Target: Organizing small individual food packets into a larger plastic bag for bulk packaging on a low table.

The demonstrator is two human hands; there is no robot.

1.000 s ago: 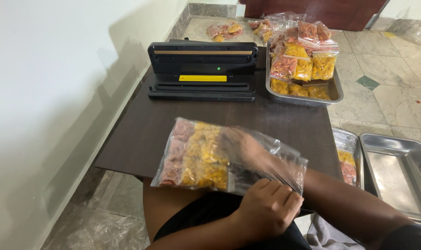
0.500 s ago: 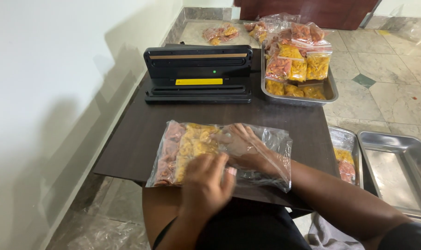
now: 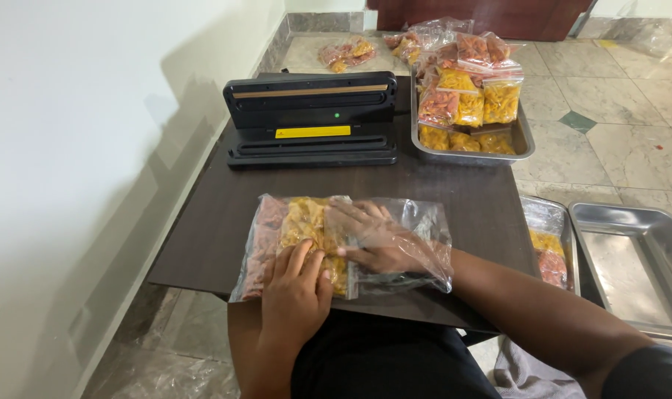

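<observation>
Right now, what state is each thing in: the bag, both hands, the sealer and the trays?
Clear bag: flat on the table, mouth open, snacks at its closed end.
Right hand: inside the bag, flat.
Left hand: on top, pressing the snacks.
Sealer: lid raised, green light on.
Far tray: piled with filled bags.
Steel tray at right: holds nothing.

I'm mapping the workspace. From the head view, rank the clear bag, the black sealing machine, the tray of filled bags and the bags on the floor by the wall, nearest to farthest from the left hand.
From the left hand:
1. Clear bag, directly under it, touching.
2. Black sealing machine, straight ahead on the table.
3. Tray of filled bags, ahead and to the right.
4. Bags on the floor, beyond the table, by the wall.
</observation>
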